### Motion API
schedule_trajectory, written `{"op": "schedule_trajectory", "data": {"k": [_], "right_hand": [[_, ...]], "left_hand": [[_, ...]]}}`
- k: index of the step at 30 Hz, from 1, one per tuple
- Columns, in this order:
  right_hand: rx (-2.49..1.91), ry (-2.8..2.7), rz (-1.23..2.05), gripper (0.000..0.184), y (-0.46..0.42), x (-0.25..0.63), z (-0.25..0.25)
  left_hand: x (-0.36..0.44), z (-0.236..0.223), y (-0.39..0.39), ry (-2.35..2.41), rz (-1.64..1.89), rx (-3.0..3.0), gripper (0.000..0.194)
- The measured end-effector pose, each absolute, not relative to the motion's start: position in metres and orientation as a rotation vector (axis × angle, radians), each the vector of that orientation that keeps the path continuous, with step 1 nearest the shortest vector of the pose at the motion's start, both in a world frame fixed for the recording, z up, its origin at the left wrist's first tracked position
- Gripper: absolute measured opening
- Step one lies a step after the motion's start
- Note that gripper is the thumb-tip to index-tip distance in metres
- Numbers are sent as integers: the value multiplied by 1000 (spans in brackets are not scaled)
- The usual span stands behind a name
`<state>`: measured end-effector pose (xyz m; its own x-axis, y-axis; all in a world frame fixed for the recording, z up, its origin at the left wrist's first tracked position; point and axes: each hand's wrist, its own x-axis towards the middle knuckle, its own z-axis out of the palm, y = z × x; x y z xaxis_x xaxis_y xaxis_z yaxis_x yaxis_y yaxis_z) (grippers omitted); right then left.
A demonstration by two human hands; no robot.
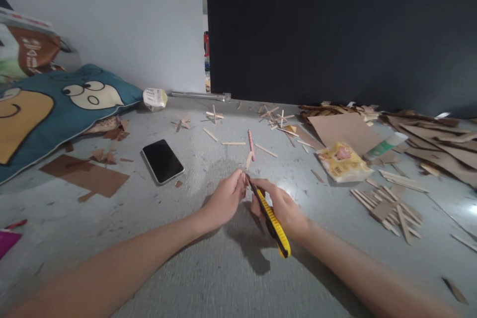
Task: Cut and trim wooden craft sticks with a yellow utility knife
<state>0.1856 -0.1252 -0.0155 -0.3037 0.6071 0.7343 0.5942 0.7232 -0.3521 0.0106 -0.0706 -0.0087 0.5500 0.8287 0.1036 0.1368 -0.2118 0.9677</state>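
Right hand (283, 206) curled around yellow cutter (275, 221), handle angled back from the fingers, head at the left fingertips. Left hand (225, 198) pinched closed on a wooden stick (248, 160) that juts out just beyond the fingers; exact grip partly hidden. Stick pile (404, 218) well right of fingers. Yellow packet (342, 163) right and ahead, phone (163, 161) left, screen dark. Striped pink rod (251, 144) just past the fingertips, loose sticks (233, 143) around it. Crossed-stick pieces (214, 116) farther out, ahead of both hands.
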Motion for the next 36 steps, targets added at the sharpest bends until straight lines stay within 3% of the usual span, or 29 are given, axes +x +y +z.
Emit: {"op": "schedule_trajectory", "data": {"k": [8,36], "right_hand": [[-952,-2266,-283,46,-128,194,-8],[-990,-2312,-266,52,-128,198,-16]], "left_hand": [[8,-14,-69,792,775,1717,30],[8,-13,-68,852,770,1757,29]]}}
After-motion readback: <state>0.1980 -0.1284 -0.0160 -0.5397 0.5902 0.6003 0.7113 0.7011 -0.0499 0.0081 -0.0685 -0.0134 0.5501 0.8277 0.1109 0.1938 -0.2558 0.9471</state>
